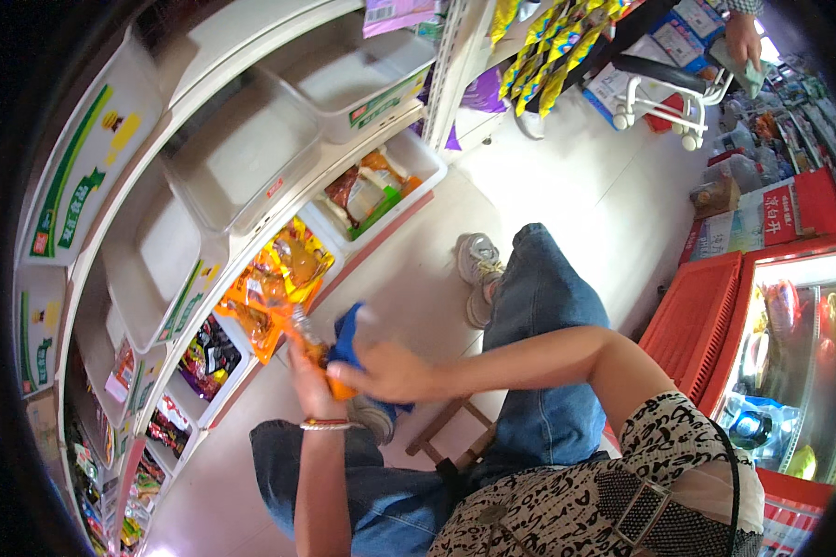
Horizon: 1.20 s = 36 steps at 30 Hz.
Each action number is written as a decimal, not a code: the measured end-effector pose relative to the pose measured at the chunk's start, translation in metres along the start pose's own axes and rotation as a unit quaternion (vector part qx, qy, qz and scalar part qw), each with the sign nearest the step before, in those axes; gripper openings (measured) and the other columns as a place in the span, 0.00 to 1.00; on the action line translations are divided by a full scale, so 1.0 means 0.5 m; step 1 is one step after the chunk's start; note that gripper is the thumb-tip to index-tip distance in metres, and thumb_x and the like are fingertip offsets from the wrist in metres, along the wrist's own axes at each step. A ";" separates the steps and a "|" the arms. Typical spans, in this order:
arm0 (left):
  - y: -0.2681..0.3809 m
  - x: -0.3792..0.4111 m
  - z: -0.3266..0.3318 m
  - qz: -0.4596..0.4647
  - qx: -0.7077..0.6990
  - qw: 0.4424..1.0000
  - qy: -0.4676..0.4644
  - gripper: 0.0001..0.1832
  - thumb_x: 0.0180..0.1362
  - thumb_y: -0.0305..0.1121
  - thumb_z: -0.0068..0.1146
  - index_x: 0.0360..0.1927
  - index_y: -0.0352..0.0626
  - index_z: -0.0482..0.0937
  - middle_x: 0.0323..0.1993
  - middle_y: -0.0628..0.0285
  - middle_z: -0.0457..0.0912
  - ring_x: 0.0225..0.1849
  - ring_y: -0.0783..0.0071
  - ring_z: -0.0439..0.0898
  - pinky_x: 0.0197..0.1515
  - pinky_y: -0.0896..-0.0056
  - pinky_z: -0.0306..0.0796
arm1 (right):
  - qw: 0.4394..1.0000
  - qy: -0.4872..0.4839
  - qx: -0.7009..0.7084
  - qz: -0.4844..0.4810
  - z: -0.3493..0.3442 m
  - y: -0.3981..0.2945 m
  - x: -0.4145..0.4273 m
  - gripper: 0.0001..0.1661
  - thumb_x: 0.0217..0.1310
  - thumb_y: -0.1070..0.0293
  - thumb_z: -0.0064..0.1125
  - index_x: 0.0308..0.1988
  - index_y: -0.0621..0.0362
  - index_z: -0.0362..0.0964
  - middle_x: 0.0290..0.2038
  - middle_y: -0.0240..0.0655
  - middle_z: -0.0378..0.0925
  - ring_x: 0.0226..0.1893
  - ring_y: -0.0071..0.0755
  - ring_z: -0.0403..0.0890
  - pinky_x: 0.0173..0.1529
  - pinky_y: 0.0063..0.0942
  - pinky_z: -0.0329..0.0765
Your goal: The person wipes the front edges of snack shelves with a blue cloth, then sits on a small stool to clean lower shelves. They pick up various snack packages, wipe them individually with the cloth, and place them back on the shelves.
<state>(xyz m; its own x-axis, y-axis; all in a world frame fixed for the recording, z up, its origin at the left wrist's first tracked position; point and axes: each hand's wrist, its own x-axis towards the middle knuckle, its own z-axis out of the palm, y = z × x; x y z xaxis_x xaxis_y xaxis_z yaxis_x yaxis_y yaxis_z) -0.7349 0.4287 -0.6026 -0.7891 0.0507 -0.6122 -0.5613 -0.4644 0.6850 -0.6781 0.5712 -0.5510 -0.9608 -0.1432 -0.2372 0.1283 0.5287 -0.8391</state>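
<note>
My left hand (315, 379), with a beaded bracelet at its wrist, holds an orange plastic food packet (340, 387) in front of the lower shelf. Over the packet, my right hand (389, 370) grips a blue cloth (348, 338), blurred by motion; one end of it hangs below my fingers. Just beyond my hands, orange and yellow packets of vacuum-packed meat (289, 261) fill a white bin, and some jut over its front edge. Black and purple packets (209, 358) lie in the bin to the left of these.
Translucent bins (240, 157) stand on the shelf above. A bin of packets (418, 205) is at the right. A wooden stool (453, 435) is between my legs. A red-framed glass-topped freezer (731, 327) stands at the right. Another person's hand (742, 42) holds a cloth near a white-framed stool (669, 104).
</note>
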 end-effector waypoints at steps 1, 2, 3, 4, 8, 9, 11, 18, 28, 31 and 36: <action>0.007 0.002 -0.001 -0.023 -0.003 1.000 -0.001 0.19 0.67 0.53 0.44 0.43 0.47 0.72 0.27 0.67 0.72 0.29 0.77 0.74 0.32 0.75 0.71 | 0.999 -0.044 0.009 -0.019 0.005 -0.005 -0.019 0.39 0.64 0.36 0.42 0.34 0.70 0.66 0.23 0.59 0.74 0.25 0.63 0.77 0.31 0.49 0.73; 0.009 0.005 0.002 -0.066 -0.005 0.998 -0.020 0.19 0.67 0.53 0.45 0.40 0.47 0.72 0.24 0.65 0.72 0.25 0.76 0.74 0.28 0.75 0.71 | 0.997 -0.005 0.037 -0.073 0.019 -0.004 -0.036 0.41 0.62 0.34 0.42 0.35 0.69 0.65 0.24 0.58 0.74 0.25 0.61 0.78 0.31 0.48 0.73; 0.012 0.008 0.001 -0.059 0.000 0.998 -0.019 0.20 0.66 0.53 0.46 0.39 0.45 0.72 0.25 0.65 0.74 0.25 0.75 0.74 0.28 0.75 0.72 | 0.997 -0.009 0.016 -0.072 0.013 -0.007 -0.032 0.41 0.61 0.33 0.43 0.35 0.69 0.65 0.24 0.58 0.74 0.25 0.61 0.78 0.31 0.48 0.74; 0.007 0.004 0.001 -0.044 -0.002 0.999 -0.025 0.21 0.66 0.53 0.47 0.40 0.44 0.73 0.27 0.64 0.75 0.27 0.74 0.76 0.30 0.74 0.73 | 0.997 -0.013 -0.005 -0.071 0.005 -0.010 -0.029 0.42 0.60 0.32 0.44 0.35 0.69 0.65 0.24 0.57 0.75 0.25 0.60 0.78 0.31 0.47 0.74; 0.013 -0.011 0.022 -0.058 -0.017 0.996 -0.060 0.23 0.64 0.51 0.50 0.46 0.39 0.73 0.34 0.61 0.78 0.33 0.70 0.79 0.35 0.70 0.76 | 0.989 -0.046 -0.108 -0.090 -0.029 -0.008 -0.017 0.44 0.55 0.29 0.48 0.34 0.69 0.65 0.25 0.51 0.76 0.26 0.57 0.78 0.30 0.44 0.75; 0.022 -0.021 0.021 -0.055 -0.017 0.993 -0.105 0.24 0.64 0.51 0.52 0.51 0.39 0.72 0.39 0.59 0.78 0.38 0.68 0.80 0.40 0.66 0.76 | 0.985 -0.051 -0.133 -0.094 -0.029 -0.010 -0.020 0.44 0.55 0.29 0.48 0.34 0.69 0.66 0.25 0.50 0.76 0.27 0.56 0.79 0.31 0.44 0.76; 0.038 -0.052 0.068 -0.063 -0.053 0.987 -0.141 0.25 0.62 0.51 0.53 0.54 0.43 0.71 0.41 0.61 0.78 0.41 0.68 0.79 0.44 0.66 0.75 | 0.984 -0.008 -0.135 -0.115 -0.026 0.012 -0.013 0.43 0.54 0.29 0.49 0.32 0.67 0.67 0.29 0.48 0.76 0.29 0.54 0.79 0.31 0.43 0.76; 0.095 -0.047 0.046 -0.080 -0.087 0.971 -0.208 0.26 0.62 0.50 0.55 0.58 0.48 0.68 0.51 0.66 0.74 0.53 0.71 0.74 0.53 0.61 0.70 | 0.990 0.060 -0.080 -0.099 -0.075 0.011 0.024 0.31 0.56 0.41 0.53 0.33 0.63 0.72 0.29 0.46 0.77 0.30 0.55 0.79 0.33 0.43 0.76; 0.060 -0.004 -0.004 0.021 0.008 0.972 -0.234 0.27 0.58 0.34 0.62 0.60 0.42 0.68 0.51 0.63 0.77 0.51 0.70 0.76 0.55 0.62 0.70 | 0.989 0.034 0.143 0.007 -0.044 0.049 -0.019 0.26 0.57 0.45 0.59 0.39 0.58 0.77 0.25 0.35 0.79 0.25 0.27 0.78 0.32 0.28 0.75; 0.051 -0.026 -0.001 -0.023 0.061 0.964 -0.258 0.27 0.56 0.30 0.63 0.59 0.41 0.68 0.51 0.64 0.76 0.51 0.71 0.76 0.54 0.63 0.70 | 0.988 0.026 0.151 0.028 -0.013 0.071 -0.057 0.26 0.57 0.44 0.59 0.39 0.58 0.77 0.27 0.32 0.80 0.27 0.24 0.78 0.32 0.25 0.75; 0.059 -0.034 -0.006 0.004 0.108 0.950 -0.292 0.23 0.60 0.32 0.58 0.58 0.42 0.70 0.51 0.61 0.77 0.48 0.70 0.78 0.46 0.67 0.75 | 0.997 -0.037 0.027 0.062 -0.054 0.035 -0.031 0.35 0.53 0.33 0.56 0.37 0.57 0.79 0.28 0.34 0.80 0.28 0.28 0.78 0.34 0.30 0.75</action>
<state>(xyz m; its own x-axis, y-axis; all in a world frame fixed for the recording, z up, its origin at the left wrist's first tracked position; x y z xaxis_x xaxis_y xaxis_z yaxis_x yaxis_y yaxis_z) -0.7371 0.4114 -0.5734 -0.7618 0.5596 -0.3264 -0.5436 -0.2781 0.7919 -0.6676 0.6053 -0.5489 -0.9159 -0.1427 -0.3752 0.2604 0.5000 -0.8259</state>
